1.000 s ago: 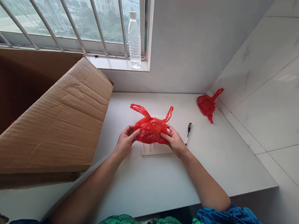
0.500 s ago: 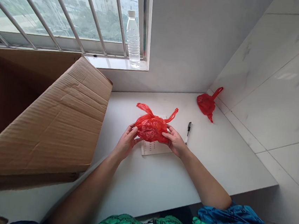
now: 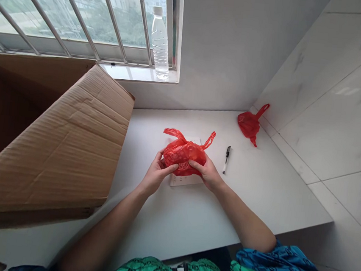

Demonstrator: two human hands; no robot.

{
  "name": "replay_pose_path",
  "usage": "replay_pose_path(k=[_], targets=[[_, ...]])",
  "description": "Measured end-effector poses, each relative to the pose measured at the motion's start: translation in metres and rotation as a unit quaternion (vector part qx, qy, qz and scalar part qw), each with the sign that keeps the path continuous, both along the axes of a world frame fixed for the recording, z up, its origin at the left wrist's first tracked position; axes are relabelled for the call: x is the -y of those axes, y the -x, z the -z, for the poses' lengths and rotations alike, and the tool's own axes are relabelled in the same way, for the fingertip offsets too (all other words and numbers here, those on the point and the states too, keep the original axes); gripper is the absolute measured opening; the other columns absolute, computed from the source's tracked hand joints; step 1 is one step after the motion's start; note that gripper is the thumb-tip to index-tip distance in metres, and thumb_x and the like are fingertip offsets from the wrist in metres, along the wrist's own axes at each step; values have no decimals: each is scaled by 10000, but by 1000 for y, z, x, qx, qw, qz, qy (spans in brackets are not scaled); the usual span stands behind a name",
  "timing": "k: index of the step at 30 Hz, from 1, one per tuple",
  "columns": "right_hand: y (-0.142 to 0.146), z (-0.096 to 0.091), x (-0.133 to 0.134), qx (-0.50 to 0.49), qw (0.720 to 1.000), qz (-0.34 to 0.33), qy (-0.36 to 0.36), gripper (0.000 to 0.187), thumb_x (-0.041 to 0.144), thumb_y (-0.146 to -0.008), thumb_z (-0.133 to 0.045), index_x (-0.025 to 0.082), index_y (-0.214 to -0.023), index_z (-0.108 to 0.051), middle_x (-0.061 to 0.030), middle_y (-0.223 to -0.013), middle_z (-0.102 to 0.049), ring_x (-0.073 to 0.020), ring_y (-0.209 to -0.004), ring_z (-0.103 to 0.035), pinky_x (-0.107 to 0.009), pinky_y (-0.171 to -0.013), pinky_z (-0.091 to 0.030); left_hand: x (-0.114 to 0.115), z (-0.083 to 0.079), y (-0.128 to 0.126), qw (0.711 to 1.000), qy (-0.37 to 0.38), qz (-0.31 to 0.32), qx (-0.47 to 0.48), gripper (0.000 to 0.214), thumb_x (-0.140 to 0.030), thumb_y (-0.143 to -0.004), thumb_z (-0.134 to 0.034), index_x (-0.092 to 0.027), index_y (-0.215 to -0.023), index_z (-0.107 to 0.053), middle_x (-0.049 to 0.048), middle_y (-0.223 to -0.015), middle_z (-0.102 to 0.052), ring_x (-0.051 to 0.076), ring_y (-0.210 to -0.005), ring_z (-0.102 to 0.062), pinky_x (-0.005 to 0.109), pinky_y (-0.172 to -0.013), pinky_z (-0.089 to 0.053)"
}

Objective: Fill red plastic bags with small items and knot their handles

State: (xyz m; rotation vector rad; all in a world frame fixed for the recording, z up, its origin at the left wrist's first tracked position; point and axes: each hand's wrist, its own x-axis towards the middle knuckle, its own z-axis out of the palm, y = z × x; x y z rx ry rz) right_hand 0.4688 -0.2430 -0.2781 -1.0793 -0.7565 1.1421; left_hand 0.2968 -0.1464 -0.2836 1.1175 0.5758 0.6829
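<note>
Between my two hands is a red plastic bag (image 3: pixel 185 155), rounded with something inside that I cannot make out. Its two handle loops stick up at the top left and top right. My left hand (image 3: pixel 157 173) grips the bag's left side, thumb across the front. On the right side my right hand (image 3: pixel 210 172) holds it, thumb also pressed on the front, fingers partly hidden behind. Under the bag lies a white printed paper or booklet (image 3: pixel 187 180), mostly covered. A black-capped pen (image 3: pixel 226 160) rests on the white table to the right of my right hand.
A large open cardboard box (image 3: pixel 80 143) takes up the left of the white table (image 3: pixel 172 220). Another red plastic bag (image 3: pixel 249 124) lies at the back right by the tiled wall. A water bottle (image 3: pixel 160 46) stands on the sill of the barred window.
Both thumbs have moved inward over the front of the bag, closer together. The bag has tipped and shifted slightly downward, and printing on its front shows more plainly.
</note>
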Motion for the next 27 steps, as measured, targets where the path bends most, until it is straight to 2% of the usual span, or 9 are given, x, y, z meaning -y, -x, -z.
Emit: replay_pose_path(k=[4,8,10,13,17,22,27], targets=[[2,-1,1,-21,1000,6,-15,611,387,-777,-785,294,-1325,-531,-54,-1305,-644,-270,-1208,-606,-464,-1050,-497,0,-2,0,1000,25,6,12,778,-284,-725,-844,-265,-1388,-437,81,-1168,-693,246,-1074,-670,393,-953,-548],[3,0,0,-20,999,26,-12,579,397,-778,-778,302,-1303,-552,-43,-1313,-642,-262,-1215,-602,-454,-1054,-495,2,-2,0,998,34,43,-5,726,-330,-767,-810,-275,-1386,-434,99,-1236,-671,262,-1106,-665,391,-929,-558],[4,1,0,-12,999,35,-3,576,397,-780,-776,301,-1303,-552,-42,-1312,-642,-255,-1222,-597,-451,-1067,-484,3,-1,0,997,28,63,-26,721,-329,-760,-816,-266,-1375,-445,116,-1271,-653,282,-1121,-660,402,-921,-561],[4,4,-1,-9,999,38,2,574,388,-786,-772,314,-1311,-552,-36,-1324,-634,-251,-1233,-591,-450,-1068,-484,3,1,0,998,9,60,-35,730,-298,-725,-843,-250,-1353,-474,124,-1286,-643,289,-1119,-658,389,-921,-558],[4,4,-1,-30,999,18,-4,537,378,-805,-754,333,-1304,-561,-24,-1310,-644,-253,-1229,-596,-466,-1075,-480,-2,1,2,998,25,57,-25,752,-269,-720,-847,-256,-1363,-457,105,-1203,-683,260,-1068,-678,373,-915,-556],[3,-1,0,-51,998,-13,-14,496,373,-834,-722,317,-1300,-562,-28,-1309,-646,-256,-1229,-596,-481,-1077,-476,-3,1,3,995,56,84,0,732,-227,-746,-829,-265,-1370,-448,84,-1160,-698,217,-1044,-683,327,-922,-552],[2,-5,0,-46,999,-17,-16,494,365,-818,-732,316,-1282,-571,-30,-1302,-651,-260,-1221,-601,-480,-1065,-487,-3,1,3,994,62,86,1,730,-224,-737,-835,-270,-1363,-462,83,-1176,-696,230,-1064,-681,343,-946,-549]])
